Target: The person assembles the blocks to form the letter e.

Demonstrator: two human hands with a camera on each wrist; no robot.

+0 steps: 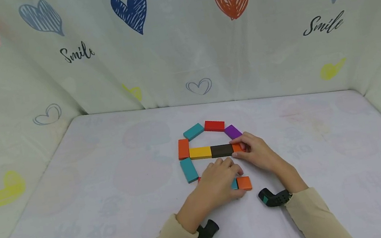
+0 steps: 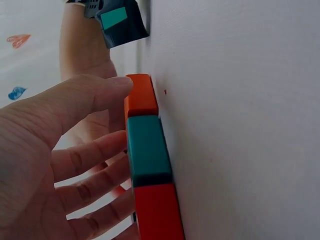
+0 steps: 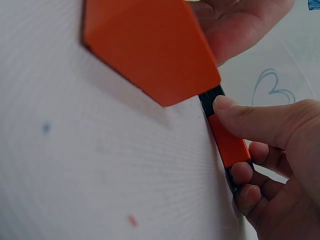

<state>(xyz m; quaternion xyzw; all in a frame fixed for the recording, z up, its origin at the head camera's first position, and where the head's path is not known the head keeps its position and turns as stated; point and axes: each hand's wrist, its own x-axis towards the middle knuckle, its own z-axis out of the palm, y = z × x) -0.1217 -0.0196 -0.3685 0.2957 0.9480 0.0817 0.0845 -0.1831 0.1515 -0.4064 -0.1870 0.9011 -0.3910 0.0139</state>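
Note:
In the head view, my right hand (image 1: 257,152) pinches an orange block (image 1: 236,148) at the right end of a middle row, beside a black block (image 1: 221,150) and a yellow block (image 1: 200,152). The right wrist view has the thumb and fingers around this orange block (image 3: 229,140). My left hand (image 1: 217,183) rests over the lower row, partly hiding it. Seen from the left wrist, its thumb touches another orange block (image 2: 141,95), and its extended fingers lie along a teal block (image 2: 150,150) and a red block (image 2: 160,212).
A curve of flat blocks runs above the middle row: orange (image 1: 183,149), teal (image 1: 193,131), red (image 1: 214,125) and purple (image 1: 232,132). Another teal block (image 1: 189,170) slants down at left. Everything lies on a white-covered table (image 1: 114,156) before a heart-printed curtain (image 1: 180,54).

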